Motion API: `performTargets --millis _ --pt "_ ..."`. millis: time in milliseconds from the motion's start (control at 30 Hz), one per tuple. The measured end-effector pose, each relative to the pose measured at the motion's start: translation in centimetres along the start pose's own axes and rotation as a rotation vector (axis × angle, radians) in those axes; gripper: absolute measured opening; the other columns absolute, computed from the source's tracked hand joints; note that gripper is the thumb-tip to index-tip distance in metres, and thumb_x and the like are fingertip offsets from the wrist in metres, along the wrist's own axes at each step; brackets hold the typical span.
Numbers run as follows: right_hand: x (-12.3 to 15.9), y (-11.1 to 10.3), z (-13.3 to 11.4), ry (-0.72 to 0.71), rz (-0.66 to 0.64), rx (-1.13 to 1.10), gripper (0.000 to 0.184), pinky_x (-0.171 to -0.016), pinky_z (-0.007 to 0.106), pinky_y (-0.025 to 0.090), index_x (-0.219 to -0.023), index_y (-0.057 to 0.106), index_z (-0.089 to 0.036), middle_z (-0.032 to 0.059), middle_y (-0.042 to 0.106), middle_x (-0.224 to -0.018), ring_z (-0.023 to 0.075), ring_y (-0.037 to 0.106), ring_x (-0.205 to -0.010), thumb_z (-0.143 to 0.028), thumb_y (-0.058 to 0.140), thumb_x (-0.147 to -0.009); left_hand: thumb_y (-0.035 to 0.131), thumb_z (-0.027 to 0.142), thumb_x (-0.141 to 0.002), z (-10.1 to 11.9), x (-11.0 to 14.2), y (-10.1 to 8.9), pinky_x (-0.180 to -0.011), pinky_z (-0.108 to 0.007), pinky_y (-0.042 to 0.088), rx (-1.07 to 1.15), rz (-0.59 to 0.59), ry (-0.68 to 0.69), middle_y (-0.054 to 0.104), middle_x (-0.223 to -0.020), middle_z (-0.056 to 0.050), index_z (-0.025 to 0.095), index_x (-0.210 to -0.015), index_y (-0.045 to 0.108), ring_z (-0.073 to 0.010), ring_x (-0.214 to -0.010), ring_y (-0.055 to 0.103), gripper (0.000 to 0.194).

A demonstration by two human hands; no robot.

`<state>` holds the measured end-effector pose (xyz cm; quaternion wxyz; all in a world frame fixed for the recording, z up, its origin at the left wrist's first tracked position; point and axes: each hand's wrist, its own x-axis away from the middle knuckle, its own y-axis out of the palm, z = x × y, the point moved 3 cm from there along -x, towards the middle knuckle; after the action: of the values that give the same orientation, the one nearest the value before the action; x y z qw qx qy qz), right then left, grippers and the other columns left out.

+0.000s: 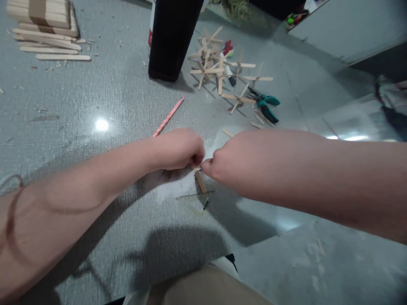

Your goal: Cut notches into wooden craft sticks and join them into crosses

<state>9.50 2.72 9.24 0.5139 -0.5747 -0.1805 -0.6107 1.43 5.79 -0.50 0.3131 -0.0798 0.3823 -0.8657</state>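
Close together over the table, my two hands are closed around a small wooden craft stick piece (200,182). My left hand (182,148) has its fingers curled down at the stick's upper end. My right hand (227,163) points a bent thumb and finger at the same end from the right; whatever it pinches is hidden. A whitish patch (168,188) lies on the tabletop under the hands. Beyond my left wrist is a pink pencil (169,116).
A tall black box-like object (173,40) stands ahead. Crossed craft-stick shapes (206,70) crowd the back right, beside green-handled pliers (267,106). Craft sticks (57,48) and a banded bundle (41,15) lie back left. The table's edge (254,244) runs along the near right.
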Motion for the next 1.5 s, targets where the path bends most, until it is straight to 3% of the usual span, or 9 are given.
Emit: performTargets --millis 133,433,667,767,900,1133,1500 --pt "0.2 -0.5 -0.4 0.025 -0.043 0.037 0.02 -0.044 0.027 0.03 -0.09 0.072 -0.026 -0.0012 0.052 -0.055 0.0109 0.04 -0.039 -0.009 0.067 -0.081 0.054 -0.006 -0.07 0.1 -0.2 0.3 -0.065 -0.031 0.042 -0.042 -0.131 0.013 0.075 -0.077 -0.001 0.02 -0.069 0.074 -0.0181 -0.073 0.065 0.033" --pt "-0.3 0.7 0.5 0.001 -0.039 0.089 0.027 -0.052 0.031 0.032 -0.095 0.075 -0.024 0.0022 0.057 -0.059 0.0159 0.047 -0.05 -0.004 0.067 -0.079 0.051 -0.005 -0.069 0.0 -0.4 0.5 -0.067 -0.029 0.043 -0.046 -0.149 -0.005 0.071 -0.075 -0.002 0.02 -0.067 0.07 -0.0173 -0.074 0.065 0.031" --pt "-1.1 3.3 2.6 -0.001 0.118 0.049 0.027 -0.055 0.032 0.021 -0.1 0.074 -0.028 0.0033 0.061 -0.069 0.0127 0.036 -0.051 -0.011 0.061 -0.085 0.055 -0.004 -0.071 -0.3 -0.7 0.8 -0.072 -0.031 0.046 -0.047 -0.154 -0.01 0.074 -0.079 -0.001 0.022 -0.071 0.073 -0.0178 -0.075 0.064 0.032" --pt "-1.6 4.9 3.7 -0.097 0.218 0.022 0.021 -0.057 0.034 0.016 -0.099 0.072 -0.026 0.0033 0.061 -0.072 0.0125 0.031 -0.052 -0.014 0.057 -0.091 0.057 -0.003 -0.073 -0.4 -0.7 0.8 -0.072 -0.031 0.045 -0.05 -0.163 -0.034 0.075 -0.081 -0.001 0.022 -0.074 0.075 -0.018 -0.074 0.064 0.031" --pt "-2.2 6.4 4.5 -0.169 0.268 0.026 0.021 -0.058 0.035 0.013 -0.102 0.071 -0.025 0.0037 0.062 -0.077 0.0144 0.034 -0.054 -0.023 0.05 -0.098 0.059 0.0 -0.076 -0.3 -0.6 0.6 -0.072 -0.029 0.045 -0.058 -0.179 -0.05 0.077 -0.084 0.0 0.022 -0.076 0.076 -0.0169 -0.075 0.065 0.028" --pt "-2.4 7.3 5.0 -0.226 0.346 0.024 0.022 -0.059 0.034 0.013 -0.103 0.068 -0.023 0.0018 0.057 -0.075 0.0134 0.032 -0.053 -0.028 0.046 -0.102 0.059 0.0 -0.08 -0.2 -0.4 0.2 -0.076 -0.029 0.047 -0.058 -0.206 -0.05 0.079 -0.09 -0.001 0.022 -0.083 0.08 -0.0166 -0.079 0.068 0.031" --pt "-2.8 8.2 5.3 -0.313 0.467 0.023 0.024 -0.057 0.033 0.013 -0.103 0.068 -0.024 0.0019 0.055 -0.074 0.0142 0.032 -0.055 -0.028 0.044 -0.102 0.065 0.004 -0.082 0.1 0.0 -0.1 -0.074 -0.03 0.044 -0.023 -0.224 0.014 0.077 -0.087 0.001 0.026 -0.079 0.079 -0.0173 -0.079 0.068 0.026"
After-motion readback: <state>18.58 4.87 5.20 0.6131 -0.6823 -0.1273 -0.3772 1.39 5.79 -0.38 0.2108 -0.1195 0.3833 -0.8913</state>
